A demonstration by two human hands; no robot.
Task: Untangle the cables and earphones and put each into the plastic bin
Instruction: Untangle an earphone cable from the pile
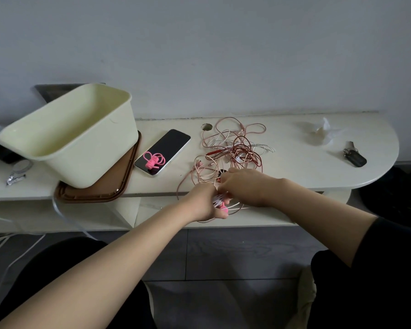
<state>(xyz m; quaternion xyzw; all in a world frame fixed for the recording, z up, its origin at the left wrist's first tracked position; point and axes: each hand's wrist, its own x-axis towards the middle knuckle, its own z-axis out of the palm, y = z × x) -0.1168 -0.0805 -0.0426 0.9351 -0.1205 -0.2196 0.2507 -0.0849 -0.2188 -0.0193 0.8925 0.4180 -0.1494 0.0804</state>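
Note:
A tangle of pink, red and white cables and earphones (233,146) lies spread on the white table (294,167). At the table's front edge my left hand (205,203) grips a small bundle of white and pink cable (220,203). My right hand (244,184) is right beside it, fingers curled on strands of the same bundle. The pale yellow plastic bin (76,138) stands tilted at the left, resting on a brown lid, and its visible inside holds nothing. A small bright pink coiled cable (153,160) lies on a phone.
A phone (163,151) lies face up between bin and tangle. The brown lid (97,193) overhangs the table edge. Keys (354,156) and crumpled clear plastic (320,134) lie at the right. A cable hole (206,126) sits near the wall. A nail clipper (16,178) lies far left.

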